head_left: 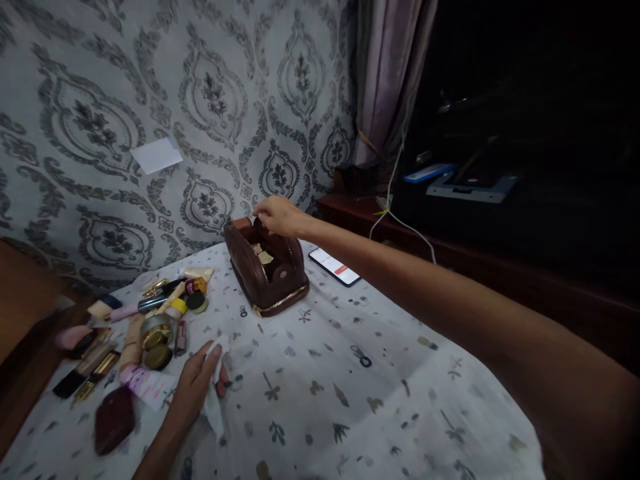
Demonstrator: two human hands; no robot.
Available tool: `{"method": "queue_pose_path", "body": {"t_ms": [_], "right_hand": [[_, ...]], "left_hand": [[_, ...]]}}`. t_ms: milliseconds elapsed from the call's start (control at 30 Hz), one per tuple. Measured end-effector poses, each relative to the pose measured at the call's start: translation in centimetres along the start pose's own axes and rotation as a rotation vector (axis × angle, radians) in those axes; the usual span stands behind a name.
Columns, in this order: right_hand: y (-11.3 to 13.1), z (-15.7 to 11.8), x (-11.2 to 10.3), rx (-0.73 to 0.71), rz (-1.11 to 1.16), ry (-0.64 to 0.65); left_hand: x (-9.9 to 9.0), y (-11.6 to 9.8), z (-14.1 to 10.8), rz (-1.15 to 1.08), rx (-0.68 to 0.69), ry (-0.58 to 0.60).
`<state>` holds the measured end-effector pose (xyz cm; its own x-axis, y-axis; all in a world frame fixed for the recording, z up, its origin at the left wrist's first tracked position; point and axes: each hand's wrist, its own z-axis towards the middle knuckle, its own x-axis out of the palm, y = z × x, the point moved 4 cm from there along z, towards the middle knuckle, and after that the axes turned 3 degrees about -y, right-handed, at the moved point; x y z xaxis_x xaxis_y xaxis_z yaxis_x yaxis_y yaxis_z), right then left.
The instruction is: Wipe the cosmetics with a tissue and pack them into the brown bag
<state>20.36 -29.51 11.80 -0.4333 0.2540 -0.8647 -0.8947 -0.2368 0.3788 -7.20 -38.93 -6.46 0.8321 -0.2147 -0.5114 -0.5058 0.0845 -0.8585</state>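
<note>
Hands curled: left [194,379] round tissue [213,407], right [280,217] at bag [253,263].

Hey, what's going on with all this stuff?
A person has their right hand at the far end of an open brown bag, and there's something pale inside it. Their left hand holds a crumpled white tissue or cloth. Makeup-like tubes and jars lie jumbled to the left on the patterned cover, and a lit phone lies right of the bag.

Readable text: none | phone screen [332,265]: print too small | amber jar [197,285]: label blurred
</note>
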Motion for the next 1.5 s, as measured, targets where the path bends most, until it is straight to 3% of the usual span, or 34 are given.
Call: {"method": "queue_pose_path", "body": {"t_ms": [200, 300, 400, 500, 567, 633, 733, 867, 1000, 1100, 1167, 1333, 1400, 1500], "right_hand": [[-0.6, -0.8, 4.1, 0.01, 0.049, 0.115], [-0.5, -0.8, 5.4, 0.003, 0.077, 0.104], [0.9, -1.3, 4.9, -0.031, 0.139, -0.038], [3.1, -2.8, 3.4, -0.078, 0.248, -0.269], [4.9, -4.6, 2.2, -0.217, 0.515, -0.515], [7.1, -6.3, 2.3, -0.396, 0.624, -0.541], [10.2, -8.2, 4.8, -0.56, 0.685, -0.423], [12.9, -8.7, 11.4, -0.642, 0.694, -0.133], [12.9, -7.2, 17.9, -0.453, 0.803, 0.094], [11.6, -6.1, 21.1, -0.175, 1.036, 0.13], [10.6, -6.1, 22.6, -0.064, 1.083, 0.106], [9.4, -7.2, 25.0, -0.071, 1.025, 0.17], [9.2, -7.6, 25.6, -0.051, 1.036, 0.217], [9.2, -7.7, 26.0, -0.036, 1.028, 0.255]], "left_hand": [[0.0, -0.2, 0.1, -0.003, 0.037, 0.01], [-0.1, -0.4, 0.0, -0.014, 0.085, 0.002], [-0.1, -0.2, 0.0, -0.067, 0.092, 0.017], [0.0, 0.4, 0.2, -0.148, 0.067, 0.062], [-0.1, 0.9, 0.4, -0.179, 0.051, 0.065], [-0.2, 1.2, 0.4, -0.199, 0.043, 0.063], [-0.2, 1.4, 0.3, -0.22, 0.047, 0.064], [-0.4, 1.3, 0.4, -0.214, 0.088, 0.038], [-1.3, 1.3, 0.6, -0.179, 0.115, -0.024], [-2.3, 1.3, 0.6, -0.162, 0.088, -0.072], [-3.0, 1.0, 0.4, -0.151, 0.076, -0.098], [-6.0, 0.1, 0.4, 0.087, 0.108, -0.275], [-8.2, 0.2, 0.9, 0.219, 0.067, -0.337], [-13.1, 0.9, 2.6, 0.356, 0.014, -0.423]]}}
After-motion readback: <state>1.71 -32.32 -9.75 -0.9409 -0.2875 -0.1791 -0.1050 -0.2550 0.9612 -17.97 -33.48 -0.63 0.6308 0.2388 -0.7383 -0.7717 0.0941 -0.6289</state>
